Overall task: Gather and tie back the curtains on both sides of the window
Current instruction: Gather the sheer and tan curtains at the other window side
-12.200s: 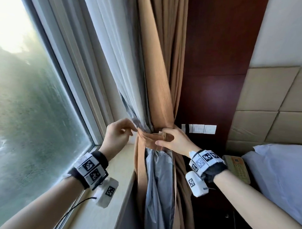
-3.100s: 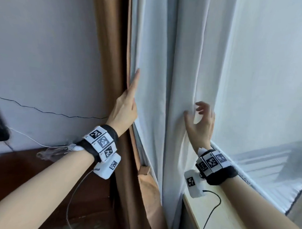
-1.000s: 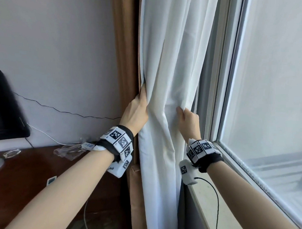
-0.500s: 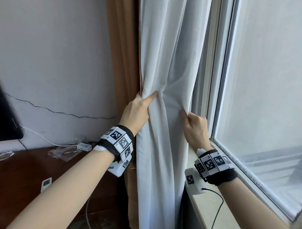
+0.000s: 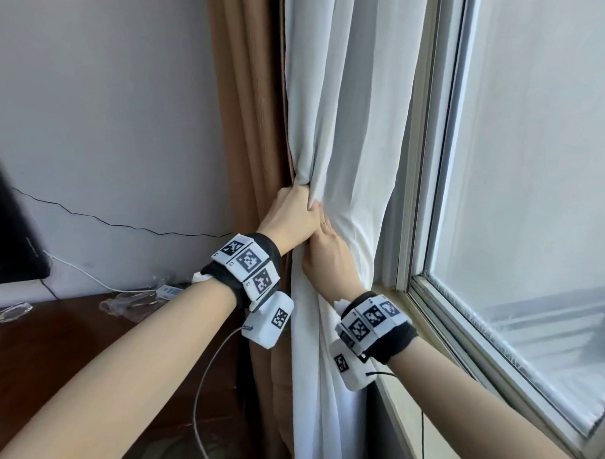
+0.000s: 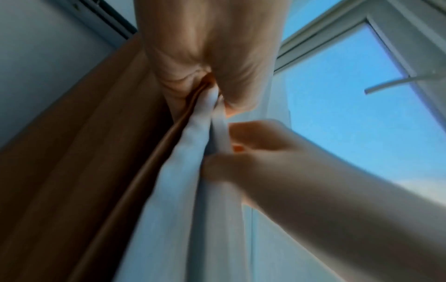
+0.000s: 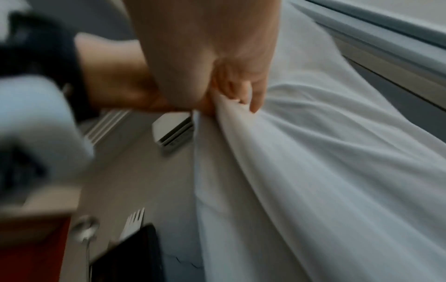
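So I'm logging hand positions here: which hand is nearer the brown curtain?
Left. The left hand grips the white curtain right at its edge against the brown curtain. The right hand holds the white folds on the window side.

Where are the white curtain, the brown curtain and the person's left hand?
white curtain (image 5: 349, 128): head view, on its gathered folds above the hands.
brown curtain (image 5: 250, 124): head view, on its hanging folds.
left hand (image 5: 291, 217): head view, on its back.
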The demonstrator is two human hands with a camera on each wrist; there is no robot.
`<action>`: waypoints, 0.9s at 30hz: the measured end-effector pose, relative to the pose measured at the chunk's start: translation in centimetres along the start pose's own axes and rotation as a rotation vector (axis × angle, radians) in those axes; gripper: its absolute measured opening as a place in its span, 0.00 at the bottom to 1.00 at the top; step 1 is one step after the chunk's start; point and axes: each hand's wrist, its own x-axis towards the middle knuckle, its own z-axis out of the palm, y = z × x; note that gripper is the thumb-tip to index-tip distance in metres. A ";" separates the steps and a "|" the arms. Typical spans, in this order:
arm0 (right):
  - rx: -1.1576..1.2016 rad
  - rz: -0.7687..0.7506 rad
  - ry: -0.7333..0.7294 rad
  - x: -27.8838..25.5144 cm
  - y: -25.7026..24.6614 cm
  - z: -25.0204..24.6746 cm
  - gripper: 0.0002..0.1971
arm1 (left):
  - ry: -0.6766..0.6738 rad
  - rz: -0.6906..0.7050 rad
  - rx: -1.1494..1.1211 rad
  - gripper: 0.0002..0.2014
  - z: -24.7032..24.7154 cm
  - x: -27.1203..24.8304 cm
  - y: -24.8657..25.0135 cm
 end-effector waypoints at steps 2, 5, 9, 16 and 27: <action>0.207 0.109 -0.088 -0.1 0.8 -1.2 0.27 | 0.047 0.032 0.074 0.12 -0.1 0.0 -0.6; 0.469 0.340 0.264 -0.2 2.8 -3.1 0.14 | 0.066 0.115 0.121 0.15 -0.3 -0.4 -1.7; 0.368 0.567 0.394 1.8 6.0 -3.4 0.24 | 0.039 0.159 0.114 0.29 -0.7 -0.7 -2.5; 0.596 0.643 0.152 4.4 7.7 -1.5 0.12 | 0.058 0.269 0.130 0.45 -0.9 -1.0 -3.1; 0.260 0.455 0.168 2.2 6.8 -3.1 0.22 | 0.103 0.129 0.266 0.29 0.0 0.3 -3.9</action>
